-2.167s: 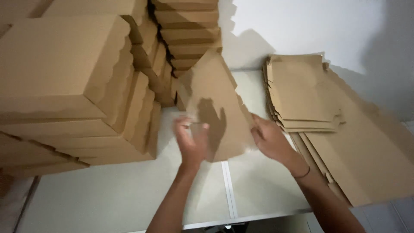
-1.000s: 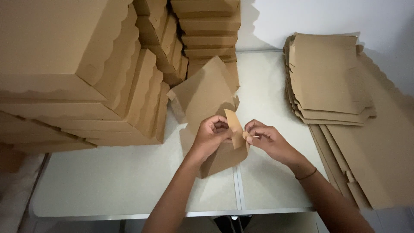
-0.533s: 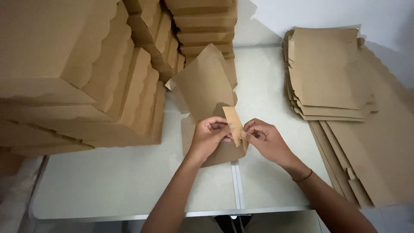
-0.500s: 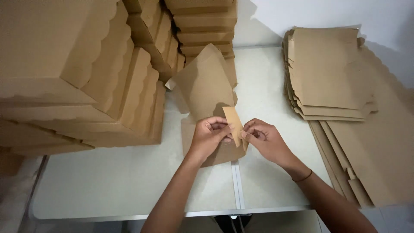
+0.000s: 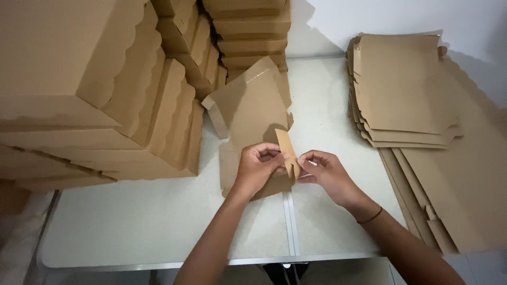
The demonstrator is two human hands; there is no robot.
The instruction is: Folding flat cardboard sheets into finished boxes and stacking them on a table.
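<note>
Now the narrow side tab (image 5: 288,158) of the brown flat-cut cardboard box blank (image 5: 253,113) stands upright between both hands; over the last two seconds it was raised from the flat sheet (folding is under way). Left hand (image 5: 257,168) and right hand (image 5: 323,171) fingers are closed on it, pinching. The blank lies mid-bench (image 5: 158,227), matte and creased, between scallop-edged assembled boxes (image 5: 95,89) and flat blanks (image 5: 401,89).

folded boxes (image 5: 100,95) left, flat blanks (image 5: 406,89) right
</note>
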